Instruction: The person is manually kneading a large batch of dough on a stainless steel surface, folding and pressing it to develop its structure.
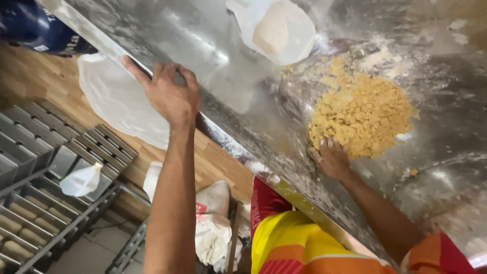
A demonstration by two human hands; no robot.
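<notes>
Two bare hands are working at a steel table [213,56] that is running diagonally across the view. Left hand [170,94], at approx 10 o'clock from centre, is gripping the table's edge, fingers curled over the rim, thumb stretching along it; nothing else in it. Right hand [329,157], at approx 4 o'clock, is lying palm down w/ fingers pressing into the near edge of a heap of yellow crumbly dough [362,114]; can't tell if it's grasping any. That heap is sitting on the steel at 3 o'clock, loose crumbs and flour dust scattering around it. At 12 o'clock a clear plastic bag [276,30] w/ pale powder inside is lying on the table, just apart from the crumbs. Another plastic bag [116,101] is hanging off the edge under the left hand. Down at 8 o'clock, racks of metal loaf tins [40,203], some w/ dough pieces, are standing on the floor beside a white sack [213,223].
</notes>
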